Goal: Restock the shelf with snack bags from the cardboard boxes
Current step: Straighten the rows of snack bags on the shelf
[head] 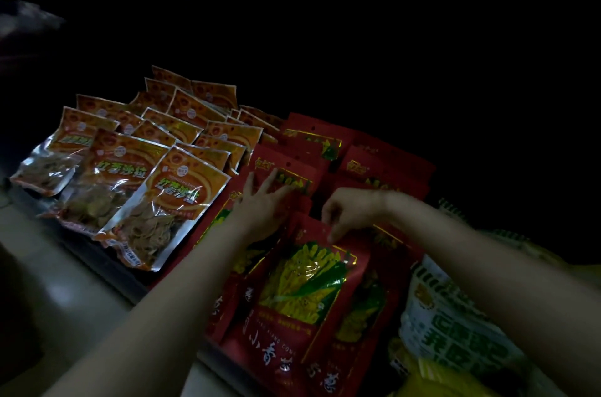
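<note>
Front red bag (302, 292): right hand (349, 212) pinching top; left hand (260, 204) spread behind.

The left hand's fingers (270, 183) lie spread on the middle stack of snack bags (292, 182) on the shelf (107, 261). Left of them stand rows of other bags (169, 201), one behind another. The right hand's fingers (331, 227) touch the top edge of the nearest bag (302, 292), which lies before both hands. Right of those fingers more bags (455, 325) lie at the shelf's end.
</note>
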